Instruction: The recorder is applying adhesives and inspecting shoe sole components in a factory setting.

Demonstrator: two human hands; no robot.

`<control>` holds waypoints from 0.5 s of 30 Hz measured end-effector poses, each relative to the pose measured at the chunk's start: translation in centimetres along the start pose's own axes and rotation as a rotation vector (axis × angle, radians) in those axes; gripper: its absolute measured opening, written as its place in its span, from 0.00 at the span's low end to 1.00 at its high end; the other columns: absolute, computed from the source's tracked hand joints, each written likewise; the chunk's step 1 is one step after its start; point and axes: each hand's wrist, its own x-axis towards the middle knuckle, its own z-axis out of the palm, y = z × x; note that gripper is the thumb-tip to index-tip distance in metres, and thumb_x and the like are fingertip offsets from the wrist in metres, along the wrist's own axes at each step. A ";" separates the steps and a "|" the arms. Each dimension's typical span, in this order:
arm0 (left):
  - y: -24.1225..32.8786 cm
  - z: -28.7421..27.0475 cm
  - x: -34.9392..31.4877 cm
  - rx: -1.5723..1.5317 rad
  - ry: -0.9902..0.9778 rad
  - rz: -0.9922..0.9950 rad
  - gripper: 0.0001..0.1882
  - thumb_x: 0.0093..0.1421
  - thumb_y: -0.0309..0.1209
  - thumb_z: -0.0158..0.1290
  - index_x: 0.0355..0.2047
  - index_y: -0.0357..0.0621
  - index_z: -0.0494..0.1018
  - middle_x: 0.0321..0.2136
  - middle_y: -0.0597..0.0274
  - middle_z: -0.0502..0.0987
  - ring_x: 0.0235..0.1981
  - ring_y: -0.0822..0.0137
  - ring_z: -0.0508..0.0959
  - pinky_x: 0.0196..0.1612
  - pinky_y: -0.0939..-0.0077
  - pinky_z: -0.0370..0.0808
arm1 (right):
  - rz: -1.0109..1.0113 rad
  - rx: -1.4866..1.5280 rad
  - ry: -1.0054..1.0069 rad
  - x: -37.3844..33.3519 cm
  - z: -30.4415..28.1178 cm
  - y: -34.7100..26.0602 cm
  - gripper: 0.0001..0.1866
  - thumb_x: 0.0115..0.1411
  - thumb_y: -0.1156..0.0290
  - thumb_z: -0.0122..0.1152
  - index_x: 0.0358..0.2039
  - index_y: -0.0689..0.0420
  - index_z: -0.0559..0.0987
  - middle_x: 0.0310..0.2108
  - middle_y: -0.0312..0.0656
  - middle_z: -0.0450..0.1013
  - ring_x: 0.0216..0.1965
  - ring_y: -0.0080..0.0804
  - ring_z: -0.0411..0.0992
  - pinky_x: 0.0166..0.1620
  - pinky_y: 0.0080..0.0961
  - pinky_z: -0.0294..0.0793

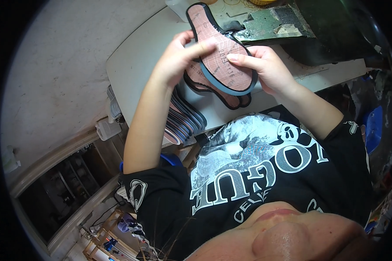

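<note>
A pink shoe insole (231, 71) with a black edging and a blue-grey rim at its wide end is held up over the table, its pink face showing. My left hand (178, 56) grips its left side, thumb laid across the pink face. On the other side, my right hand (263, 65) pinches the wide end, thumb on top and fingers behind. Beneath it on the table lie more pink insoles (198, 78) with black edging, partly covered by the held one. A row of stacked insoles (185, 119) in pink, grey and blue stands at the table's near edge.
Just beyond my hands is a worn green metal plate (270, 26), joined to a dark machine body (335, 30) at the far right. The pale table (133, 61) curves around to the left. A white container (177, 8) stands at the back, and a yellow basket (262, 1) is at the far edge.
</note>
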 end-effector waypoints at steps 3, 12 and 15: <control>1.0 1.3 -0.9 -0.119 -0.032 -0.037 0.34 0.48 0.36 0.65 0.50 0.28 0.66 0.44 0.52 0.74 0.48 0.64 0.72 0.56 0.73 0.62 | -0.034 0.118 0.020 0.0 1.1 0.0 0.18 0.58 0.63 0.63 0.39 0.68 0.78 0.33 0.43 0.78 0.32 0.22 0.76 0.38 0.19 0.75; 2.3 1.3 -1.1 -0.057 0.004 -0.137 0.36 0.46 0.38 0.66 0.49 0.26 0.67 0.44 0.47 0.74 0.47 0.61 0.73 0.56 0.70 0.63 | 0.182 -0.003 -0.060 -2.2 1.4 0.4 0.17 0.59 0.61 0.61 0.38 0.64 0.77 0.28 0.45 0.77 0.23 0.22 0.75 0.24 0.13 0.73; 2.2 0.4 -0.5 0.204 0.100 -0.105 0.43 0.44 0.41 0.67 0.53 0.22 0.63 0.51 0.38 0.67 0.55 0.55 0.67 0.60 0.67 0.58 | 0.175 0.073 -0.027 -2.6 2.1 0.4 0.17 0.59 0.62 0.61 0.38 0.65 0.77 0.27 0.46 0.76 0.23 0.23 0.76 0.25 0.14 0.73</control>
